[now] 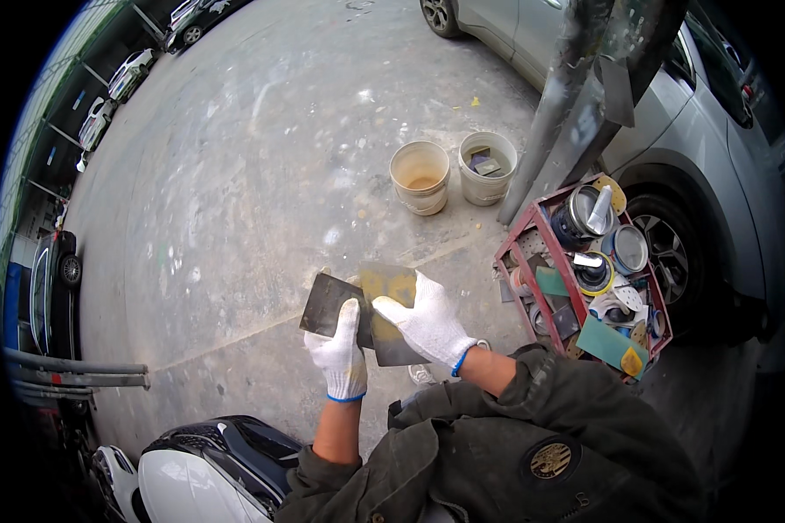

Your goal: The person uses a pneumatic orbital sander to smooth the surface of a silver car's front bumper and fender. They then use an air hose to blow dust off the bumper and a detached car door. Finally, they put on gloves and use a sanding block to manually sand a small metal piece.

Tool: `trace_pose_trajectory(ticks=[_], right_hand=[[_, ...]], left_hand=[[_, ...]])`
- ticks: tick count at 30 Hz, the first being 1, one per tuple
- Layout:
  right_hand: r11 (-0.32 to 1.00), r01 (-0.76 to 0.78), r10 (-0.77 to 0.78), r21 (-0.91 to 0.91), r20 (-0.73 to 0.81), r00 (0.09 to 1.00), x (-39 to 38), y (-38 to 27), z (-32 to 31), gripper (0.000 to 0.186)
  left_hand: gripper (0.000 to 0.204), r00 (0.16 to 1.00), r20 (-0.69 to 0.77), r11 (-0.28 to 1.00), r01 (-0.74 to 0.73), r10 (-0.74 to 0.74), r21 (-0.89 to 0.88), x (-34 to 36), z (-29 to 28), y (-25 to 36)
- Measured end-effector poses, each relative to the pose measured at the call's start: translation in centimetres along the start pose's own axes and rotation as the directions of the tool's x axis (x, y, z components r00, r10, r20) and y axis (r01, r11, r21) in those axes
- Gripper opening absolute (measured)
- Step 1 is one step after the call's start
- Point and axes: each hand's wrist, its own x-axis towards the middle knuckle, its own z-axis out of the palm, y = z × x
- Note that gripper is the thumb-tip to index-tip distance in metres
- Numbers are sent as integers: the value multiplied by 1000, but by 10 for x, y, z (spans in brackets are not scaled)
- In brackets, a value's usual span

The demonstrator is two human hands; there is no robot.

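Note:
In front of my body, both my hands wear white knit gloves with blue cuffs. My left hand (pixel 340 350) is closed on a dark sandpaper sheet (pixel 324 301), its thumb lying over the face. A second sandpaper sheet (pixel 394 283), grey with yellow stains, is gripped by my right hand (pixel 433 321), thumb on top. The two sheets meet side by side, and their inner edges seem to overlap. My fingers behind them are hidden.
Two white buckets (pixel 419 179) stand ahead; the right bucket (pixel 501 186) holds dark pieces in liquid. A red cart (pixel 541 228) crowded with cans and sheets stands right, near a metal post (pixel 554 113) and silver car (pixel 715 113). A white-and-black car part (pixel 196 475) lies lower left.

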Motion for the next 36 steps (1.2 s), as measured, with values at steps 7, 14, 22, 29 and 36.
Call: trace_pose_trajectory(ticks=[7, 14, 22, 29, 36], right_hand=[[991, 49, -49, -124, 6, 999, -3, 2, 0, 37], [986, 130, -127, 102, -30, 991, -13, 1, 7, 30], [965, 240, -233, -109, 73, 970, -17, -15, -5, 24], [825, 510, -447, -243, 271, 852, -28, -20, -11, 20], [955, 243, -204, -168, 218, 954, -10, -21, -24, 35]], left_hand=[[21, 952, 126, 807, -303, 278, 507, -9, 11, 14], [26, 926, 62, 801, -354, 372, 482, -10, 19, 20], [27, 888, 459, 810, -277, 11, 516, -14, -15, 16], [24, 704, 661, 794, -235, -259, 561, -5, -41, 10], [28, 706, 587, 810, -31, -396, 585, -2, -24, 18]])
